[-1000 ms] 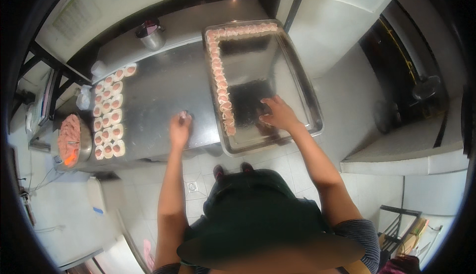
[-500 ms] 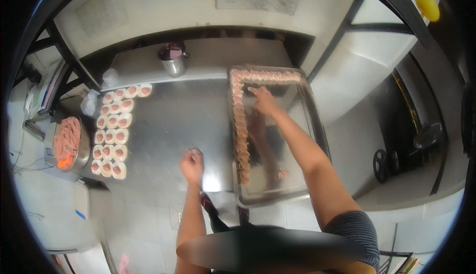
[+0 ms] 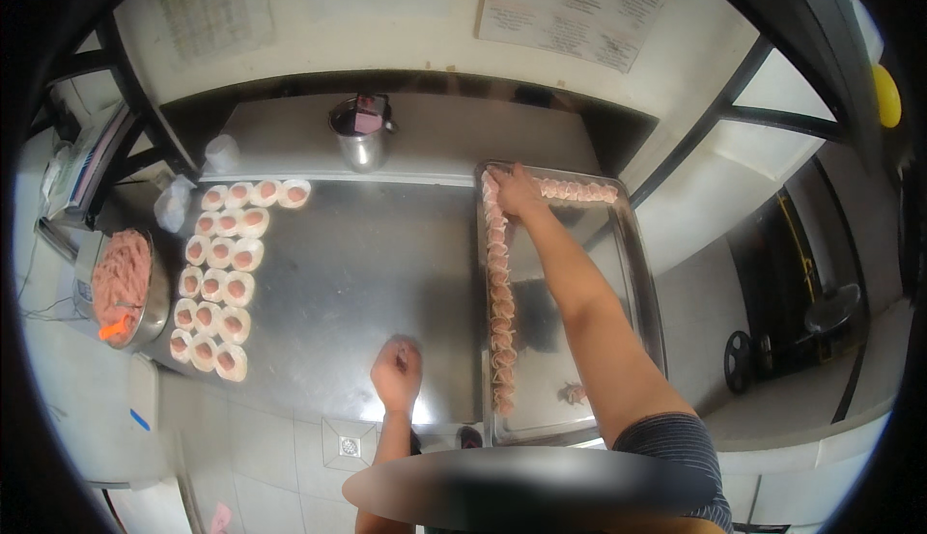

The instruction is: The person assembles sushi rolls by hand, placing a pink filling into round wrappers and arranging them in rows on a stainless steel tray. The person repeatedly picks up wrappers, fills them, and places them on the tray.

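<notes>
My right hand [image 3: 515,191] reaches into a large metal tray [image 3: 642,283] on the right, its spread fingers touching the far left corner of the dumplings. Pinched, filled dumplings [image 3: 501,312] line the tray's left side, and another row [image 3: 579,191] runs along its far side. Over the table's near edge, my left hand [image 3: 397,375] is curled closed; anything inside is hidden. At the table's left lie several rows of round white dough wrappers [image 3: 216,256], each with a dab of pink filling.
A metal bowl of pink filling [image 3: 123,278] with an orange-handled utensil [image 3: 114,329] stands far left. A metal pot [image 3: 361,148] and a white cup [image 3: 222,153] are on the back ledge. A small lump [image 3: 572,394] lies near the tray's front.
My right hand has moved from the bare tray surface to the dumplings at the far left corner. My left hand's fingers look more tightly curled. The whole view has shifted.
</notes>
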Demonstrator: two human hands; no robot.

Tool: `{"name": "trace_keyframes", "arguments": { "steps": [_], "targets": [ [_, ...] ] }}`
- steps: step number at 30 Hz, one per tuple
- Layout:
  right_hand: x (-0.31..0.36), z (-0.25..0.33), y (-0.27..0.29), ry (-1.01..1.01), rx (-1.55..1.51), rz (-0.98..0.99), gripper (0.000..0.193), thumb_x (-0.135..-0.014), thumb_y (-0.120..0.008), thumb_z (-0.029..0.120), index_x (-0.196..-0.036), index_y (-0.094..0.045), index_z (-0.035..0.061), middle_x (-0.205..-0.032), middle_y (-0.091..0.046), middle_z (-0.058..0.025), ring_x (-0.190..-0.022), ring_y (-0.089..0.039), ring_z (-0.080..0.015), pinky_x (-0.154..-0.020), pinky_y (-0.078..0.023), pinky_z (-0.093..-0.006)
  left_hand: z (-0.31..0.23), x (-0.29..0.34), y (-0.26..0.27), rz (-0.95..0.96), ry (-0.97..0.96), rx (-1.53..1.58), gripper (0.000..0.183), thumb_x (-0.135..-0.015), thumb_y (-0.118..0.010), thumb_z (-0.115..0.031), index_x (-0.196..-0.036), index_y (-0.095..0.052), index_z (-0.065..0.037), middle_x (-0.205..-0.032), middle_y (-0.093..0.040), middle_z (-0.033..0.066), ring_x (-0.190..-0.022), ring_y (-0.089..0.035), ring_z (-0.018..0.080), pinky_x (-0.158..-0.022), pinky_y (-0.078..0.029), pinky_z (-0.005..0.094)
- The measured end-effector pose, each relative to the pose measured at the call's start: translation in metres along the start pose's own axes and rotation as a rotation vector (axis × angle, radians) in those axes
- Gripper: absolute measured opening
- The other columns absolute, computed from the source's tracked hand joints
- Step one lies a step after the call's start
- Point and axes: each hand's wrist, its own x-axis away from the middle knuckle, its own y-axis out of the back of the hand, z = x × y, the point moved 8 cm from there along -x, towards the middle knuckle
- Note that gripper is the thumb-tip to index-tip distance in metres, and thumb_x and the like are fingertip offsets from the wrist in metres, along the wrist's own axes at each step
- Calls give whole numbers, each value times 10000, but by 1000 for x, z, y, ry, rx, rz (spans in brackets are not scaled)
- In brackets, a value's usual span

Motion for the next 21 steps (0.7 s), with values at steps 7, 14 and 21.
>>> {"name": "trace_keyframes", "arguments": {
  "steps": [7,14,21],
  "targets": [
    [18,-4,-8,122,-19,0,628,-828,-601,99,-1398,-466,327,-1387,-399,-166,-1273,-437,-358,-1032,-416,-428,4,0,-4,15,10,7,54,-795,-614,-66,-773,-650,-32,-655,-612,99,-536,-553,182,-524,-442,292],
    [29,-4,2,203,35,-89,656,-801,-611,43,-1370,-493,349,-1237,-480,-145,-1145,-521,-338,-968,-455,-430,1,-1,-4,32,5,2,64,-796,-600,-56,-760,-639,-20,-663,-617,104,-561,-568,186,-545,-454,297],
    [51,-2,2,192,68,-41,680,-809,-611,21,-1380,-476,365,-1434,-372,-114,-1281,-457,-306,-994,-450,-410,-2,-1,-4,-1,-55,39,133,-832,-578,-117,-728,-613,-41,-664,-578,110,-518,-520,218,-510,-415,311]
  ]
}}
